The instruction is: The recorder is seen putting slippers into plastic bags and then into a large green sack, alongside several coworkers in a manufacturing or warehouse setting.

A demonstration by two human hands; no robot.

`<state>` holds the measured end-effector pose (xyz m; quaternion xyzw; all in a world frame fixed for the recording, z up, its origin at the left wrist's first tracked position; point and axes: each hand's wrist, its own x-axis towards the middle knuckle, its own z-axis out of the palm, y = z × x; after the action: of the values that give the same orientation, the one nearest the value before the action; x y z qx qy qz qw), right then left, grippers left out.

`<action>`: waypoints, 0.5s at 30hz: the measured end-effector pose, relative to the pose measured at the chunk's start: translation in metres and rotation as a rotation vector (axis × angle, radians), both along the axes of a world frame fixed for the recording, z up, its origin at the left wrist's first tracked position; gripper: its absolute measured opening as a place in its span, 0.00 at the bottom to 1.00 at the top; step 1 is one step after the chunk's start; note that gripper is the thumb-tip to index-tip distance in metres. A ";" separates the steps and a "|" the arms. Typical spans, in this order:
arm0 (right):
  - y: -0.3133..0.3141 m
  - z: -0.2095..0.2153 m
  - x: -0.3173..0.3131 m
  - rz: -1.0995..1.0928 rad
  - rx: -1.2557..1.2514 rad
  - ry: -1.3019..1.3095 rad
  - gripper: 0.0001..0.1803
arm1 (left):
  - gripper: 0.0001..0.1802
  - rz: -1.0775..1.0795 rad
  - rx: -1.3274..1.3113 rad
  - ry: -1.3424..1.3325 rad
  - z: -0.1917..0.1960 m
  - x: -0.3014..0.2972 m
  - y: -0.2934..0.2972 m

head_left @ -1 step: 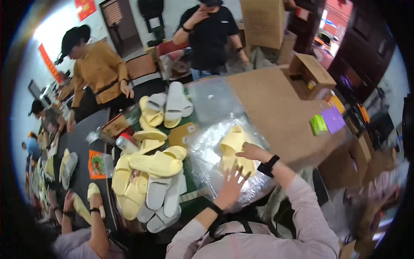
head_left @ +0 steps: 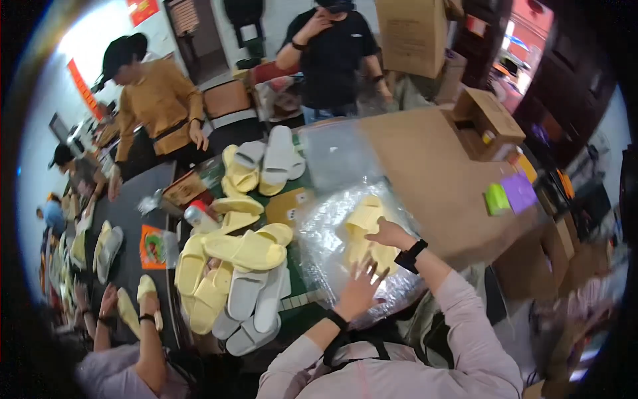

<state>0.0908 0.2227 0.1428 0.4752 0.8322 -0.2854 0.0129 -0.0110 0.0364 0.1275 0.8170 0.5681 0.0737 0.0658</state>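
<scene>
A pair of pale yellow slippers (head_left: 363, 218) lies on clear plastic wrapping (head_left: 319, 223) in front of me. My right hand (head_left: 393, 237) reaches in from the right, its fingers curled together against the slippers' right side; its thumb is partly hidden. Near their lower end, my left hand (head_left: 359, 291) is spread with fingers apart, over the plastic and just at the slipper's edge. Nothing is held in it. To the left is a pile of yellow slippers (head_left: 244, 249) and grey slippers (head_left: 247, 292).
Brown cardboard (head_left: 415, 159) covers the table's right part, with an open carton (head_left: 492, 126) and green and purple boxes (head_left: 518, 191) on it. A spray can (head_left: 198, 216) stands left of the pile. A person in black (head_left: 335, 60) stands across; other people work at the dark table (head_left: 143, 199).
The whole scene sits slightly farther right in the picture. Both hands keep nearly the same places by the yellow slippers.
</scene>
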 end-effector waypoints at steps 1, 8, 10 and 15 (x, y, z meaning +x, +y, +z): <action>0.004 -0.008 -0.017 -0.078 -0.026 -0.019 0.32 | 0.38 -0.007 -0.087 -0.009 -0.019 0.001 0.001; 0.011 -0.123 -0.042 -0.592 0.269 0.506 0.42 | 0.27 0.368 -0.377 0.098 -0.091 -0.014 -0.057; 0.001 -0.108 -0.039 -0.562 0.211 0.420 0.34 | 0.27 0.465 -0.388 0.043 -0.104 -0.012 -0.072; -0.018 -0.084 -0.023 -0.283 0.462 -0.078 0.41 | 0.28 0.593 -0.419 -0.089 -0.143 0.003 -0.073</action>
<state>0.0679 0.2051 0.0588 0.5877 0.7995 -0.0684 -0.1037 -0.0076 -0.0366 -0.0155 0.5815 0.7797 0.0071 0.2320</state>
